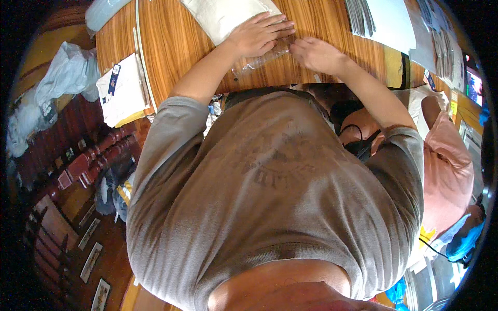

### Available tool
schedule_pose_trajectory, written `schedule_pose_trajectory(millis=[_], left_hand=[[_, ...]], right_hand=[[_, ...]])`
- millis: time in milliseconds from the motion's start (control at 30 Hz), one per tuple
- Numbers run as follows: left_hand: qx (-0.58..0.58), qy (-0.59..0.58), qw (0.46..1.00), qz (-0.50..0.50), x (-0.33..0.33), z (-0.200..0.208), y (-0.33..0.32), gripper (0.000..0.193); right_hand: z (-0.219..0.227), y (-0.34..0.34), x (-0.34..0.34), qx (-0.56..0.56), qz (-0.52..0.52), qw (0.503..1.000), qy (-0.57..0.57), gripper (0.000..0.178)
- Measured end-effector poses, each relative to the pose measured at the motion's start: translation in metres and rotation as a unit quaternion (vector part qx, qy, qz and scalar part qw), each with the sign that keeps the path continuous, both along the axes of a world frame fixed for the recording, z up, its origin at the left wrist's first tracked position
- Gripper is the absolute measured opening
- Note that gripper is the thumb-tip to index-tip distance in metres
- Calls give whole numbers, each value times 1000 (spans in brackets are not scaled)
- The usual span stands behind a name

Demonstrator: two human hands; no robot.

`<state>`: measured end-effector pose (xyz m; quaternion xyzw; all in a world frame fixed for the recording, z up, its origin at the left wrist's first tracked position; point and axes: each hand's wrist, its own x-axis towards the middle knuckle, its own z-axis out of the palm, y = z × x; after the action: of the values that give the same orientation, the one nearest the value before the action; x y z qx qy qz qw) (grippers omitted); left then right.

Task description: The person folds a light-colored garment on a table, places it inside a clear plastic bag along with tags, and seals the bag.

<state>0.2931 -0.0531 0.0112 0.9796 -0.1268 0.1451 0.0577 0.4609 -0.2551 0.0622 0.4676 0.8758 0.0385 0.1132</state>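
Observation:
A folded cream cloth item (223, 15) lies at the far middle of the wood-grain table (174, 41), inside a clear plastic bag (255, 63). My left hand (261, 35) rests flat across the near end of the bag, its fingers stretched out to the right. Close beside those fingertips, my right hand (315, 55) is closed in a pinch at the right edge of the crinkled plastic. The loose end of the bag spreads toward the table's near edge. What exactly sits between the right fingertips is partly hidden.
White folded cloth with a dark tag (123, 90) lies at the table's left edge. Grey and white flat stacks (386, 23) stand at the far right. Bundled plastic bags (67, 72) are on the left. Another person in pink clothing (448, 171) is close on my right.

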Motion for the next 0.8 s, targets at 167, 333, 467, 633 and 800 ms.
schedule_pose_trajectory(millis=[167,333,467,633,800], left_hand=[[-187,-12,979,80,9,-2,27,43],[-386,12,912,141,3,40,52,46],[-58,94,989,97,-18,24,41,51],[38,81,993,81,-21,26,31,58],[12,13,998,53,-18,22,32,58]], right_hand=[[30,20,-3,56,-146,963,221,45],[-11,33,-28,10,-170,955,243,36],[-13,38,-38,-52,-179,965,183,30],[-6,12,-42,99,-33,985,135,23],[26,2,-62,59,-26,997,37,20]])
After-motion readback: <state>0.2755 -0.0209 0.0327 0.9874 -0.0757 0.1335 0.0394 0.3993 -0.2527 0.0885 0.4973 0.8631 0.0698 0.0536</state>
